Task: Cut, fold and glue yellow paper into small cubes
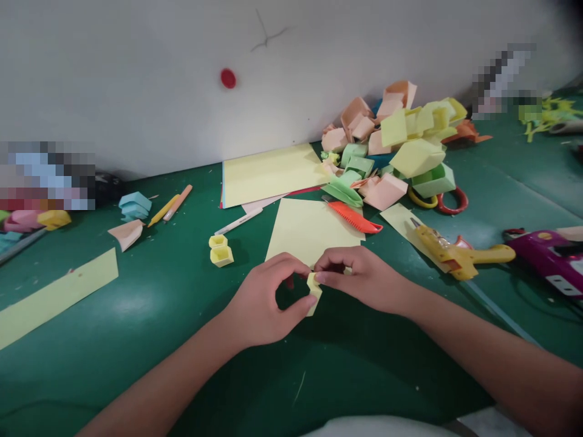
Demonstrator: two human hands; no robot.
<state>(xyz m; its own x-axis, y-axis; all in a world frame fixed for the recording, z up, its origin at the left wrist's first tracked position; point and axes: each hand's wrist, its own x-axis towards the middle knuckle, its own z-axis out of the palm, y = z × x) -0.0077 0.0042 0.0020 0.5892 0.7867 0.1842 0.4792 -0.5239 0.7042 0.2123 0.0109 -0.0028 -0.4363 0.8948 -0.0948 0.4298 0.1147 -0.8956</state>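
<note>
A small piece of folded yellow paper (314, 296) is held between my two hands, above the green table. My left hand (268, 303) pinches its left side between thumb and fingers. My right hand (359, 276) closes on its upper right end, thumb and forefinger together. Part of the folded paper is hidden behind the fingers. Just beyond my hands lies a pale yellow paper sheet (303, 227) with an orange utility knife (353, 216) on it. To the left of the sheet stands a small yellow paper shape (221, 252) with two open hollows.
Folded paper pieces (419, 145) in several colours are heaped at the back right, by scissors (449, 199). A yellow glue gun (455, 249) lies to the right, near a purple device (551, 255). A white pen (239, 221) and a yellow strip (64, 297) lie leftward.
</note>
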